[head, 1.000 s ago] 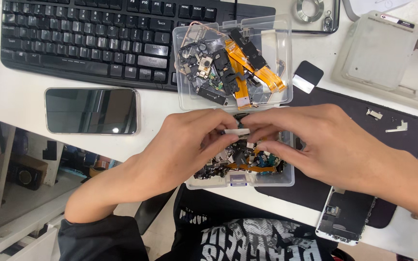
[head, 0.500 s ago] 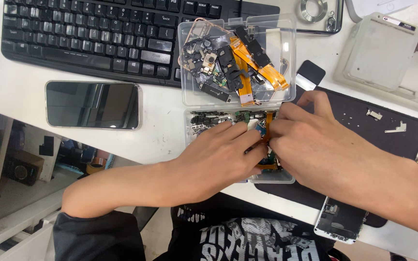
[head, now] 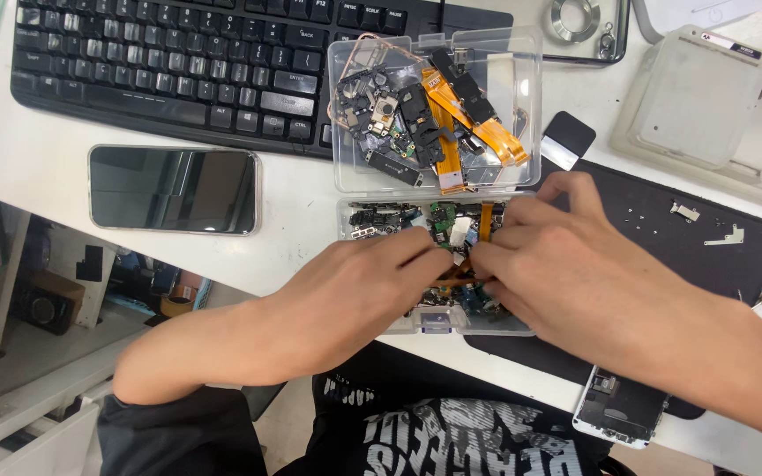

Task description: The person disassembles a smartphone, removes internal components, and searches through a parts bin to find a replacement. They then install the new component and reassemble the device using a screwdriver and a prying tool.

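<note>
A: Head view, desk from above. What occupies the hands?

B: Both work inside the near clear box (head: 434, 322) at the desk edge, which is filled with small phone parts. The left hand (head: 359, 295) has its fingers curled and drawn together over the box; the right hand (head: 566, 264) meets it from the other side, fingertips pinched close. Between them runs an orange ribbon cable (head: 451, 280). Both hands appear to grip it, though the exact hold is hidden by the knuckles.

A: And the surroundings?

B: A second clear box (head: 346, 176), open and heaped with parts and orange ribbons, sits just behind the first. Beyond it lies a black keyboard (head: 160, 70); to the left, a dark phone (head: 174, 188) face up. A black mat (head: 663, 242) under the right forearm carries small metal brackets (head: 685, 211), and an opened phone body (head: 619, 410) rests at its near edge.

A: Which step is this?

B: Judged from the pose, a part is being picked loose from the tangle. The next move calls for a gentle, steady lift so that neighbouring pieces do not snag.
</note>
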